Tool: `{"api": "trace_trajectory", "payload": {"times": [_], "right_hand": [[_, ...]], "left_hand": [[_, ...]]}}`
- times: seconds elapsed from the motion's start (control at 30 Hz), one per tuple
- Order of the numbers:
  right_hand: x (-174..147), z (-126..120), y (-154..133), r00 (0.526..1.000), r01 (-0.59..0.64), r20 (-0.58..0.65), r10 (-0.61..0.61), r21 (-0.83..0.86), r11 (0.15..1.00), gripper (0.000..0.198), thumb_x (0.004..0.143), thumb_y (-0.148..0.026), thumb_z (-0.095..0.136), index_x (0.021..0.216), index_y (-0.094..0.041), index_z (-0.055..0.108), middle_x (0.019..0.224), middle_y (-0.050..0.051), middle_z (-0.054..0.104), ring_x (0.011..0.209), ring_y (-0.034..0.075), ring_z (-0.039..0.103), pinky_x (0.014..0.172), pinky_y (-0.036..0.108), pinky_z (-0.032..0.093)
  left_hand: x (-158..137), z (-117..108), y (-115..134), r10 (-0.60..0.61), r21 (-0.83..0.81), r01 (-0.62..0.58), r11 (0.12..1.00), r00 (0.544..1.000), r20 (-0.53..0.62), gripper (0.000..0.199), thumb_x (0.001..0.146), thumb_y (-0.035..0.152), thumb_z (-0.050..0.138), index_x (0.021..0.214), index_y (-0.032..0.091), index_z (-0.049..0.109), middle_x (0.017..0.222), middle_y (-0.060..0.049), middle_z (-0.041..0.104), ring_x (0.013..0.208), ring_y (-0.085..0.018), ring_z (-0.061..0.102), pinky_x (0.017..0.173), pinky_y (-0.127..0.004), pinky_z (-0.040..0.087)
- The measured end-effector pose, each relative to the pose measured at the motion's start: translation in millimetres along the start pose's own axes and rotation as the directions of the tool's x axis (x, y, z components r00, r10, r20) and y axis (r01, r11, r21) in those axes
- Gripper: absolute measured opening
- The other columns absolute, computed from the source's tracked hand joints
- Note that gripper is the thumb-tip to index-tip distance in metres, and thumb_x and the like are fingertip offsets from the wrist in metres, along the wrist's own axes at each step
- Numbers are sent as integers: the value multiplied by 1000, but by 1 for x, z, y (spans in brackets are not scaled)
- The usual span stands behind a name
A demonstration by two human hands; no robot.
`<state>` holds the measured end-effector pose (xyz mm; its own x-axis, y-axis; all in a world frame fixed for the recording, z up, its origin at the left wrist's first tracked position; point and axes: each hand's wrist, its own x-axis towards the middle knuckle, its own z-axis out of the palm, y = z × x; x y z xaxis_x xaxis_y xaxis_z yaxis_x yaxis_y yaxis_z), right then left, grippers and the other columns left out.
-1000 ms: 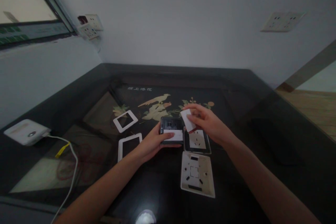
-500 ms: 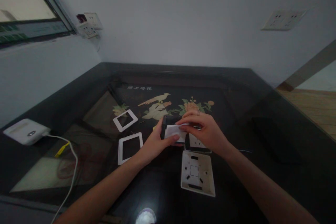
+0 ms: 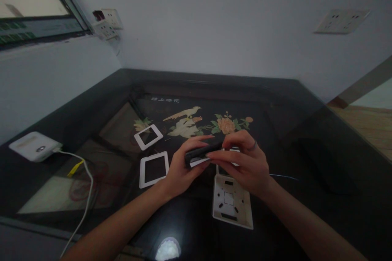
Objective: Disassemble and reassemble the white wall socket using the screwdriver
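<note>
Panel [image 3: 202, 151], dark-edged and tilted nearly edge-on, is held up over the table [image 3: 269, 232], roughly midway between its left and right edges. The left hand [image 3: 182, 167] is clamped on the panel's left end, thumb below and fingers above, which probably steadies it; the right hand [image 3: 249, 163] grips its right end, fingertips bent against a white strip [image 3: 197, 162] showing along the underside. How firmly either presses cannot be told — and the tilt, perhaps chosen to give those fingertips access, hides the panel's face.

Partly behind the right hand, nearer the table's near edge, a cream back box [image 3: 232, 204] lies flat, seemingly put within easy reach. A white piece [image 3: 234, 150] showing between that hand's fingers is mostly covered. Two white frames, the farther frame [image 3: 148, 136] and the nearer frame [image 3: 154, 169], lie left of the hands, likely set there for elbow room. Toward the table's left edge rests a white device [image 3: 35, 147]; its cable [image 3: 90, 189], carrying a yellow tag [image 3: 75, 168], runs toward the near edge.
</note>
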<state>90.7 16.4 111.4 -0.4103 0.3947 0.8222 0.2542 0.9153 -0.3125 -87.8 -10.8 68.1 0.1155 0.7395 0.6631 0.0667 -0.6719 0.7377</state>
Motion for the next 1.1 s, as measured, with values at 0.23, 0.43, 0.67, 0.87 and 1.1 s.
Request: {"api": "trace_trajectory", "payload": {"times": [0.23,0.43,0.67,0.87,1.1], "right_hand": [[-2,-2,-1,988,146,-31,-149,-70,987,8,85,-14,62,85,-18,69,79,1,52,71,11,54,60,25,50],[-3,-7,2,946,323,38,-323,-206,924,13,81,-10,66,89,-20,68,83,2,59,77,13,60,63,25,56],[0,-7,4,904,423,63,-423,-279,862,15,80,-7,64,89,-18,68,85,2,57,77,13,59,62,25,58],[-5,-9,0,884,455,31,-466,-282,845,16,77,-5,66,84,-20,68,85,1,55,74,12,59,61,24,58],[-2,-13,-4,918,394,81,-387,-280,876,18,77,-7,66,76,-25,69,78,0,62,71,12,62,62,23,59]], "left_hand": [[1,-4,-2,186,41,-186,982,983,9,37,82,17,67,117,25,54,124,-9,61,112,-23,61,93,-41,51],[2,-7,-1,269,94,-272,958,962,44,38,83,19,67,118,25,54,125,-9,61,111,-23,61,90,-40,53],[1,-5,2,241,37,-241,970,970,20,36,83,23,66,118,25,55,124,-9,61,111,-24,61,90,-42,52],[0,-3,4,209,-3,-209,978,977,31,36,83,29,67,117,24,54,123,-11,61,110,-25,61,89,-42,53],[0,-3,5,195,12,-196,981,980,43,33,84,28,66,115,25,55,122,-10,62,109,-25,63,89,-43,53]]}}
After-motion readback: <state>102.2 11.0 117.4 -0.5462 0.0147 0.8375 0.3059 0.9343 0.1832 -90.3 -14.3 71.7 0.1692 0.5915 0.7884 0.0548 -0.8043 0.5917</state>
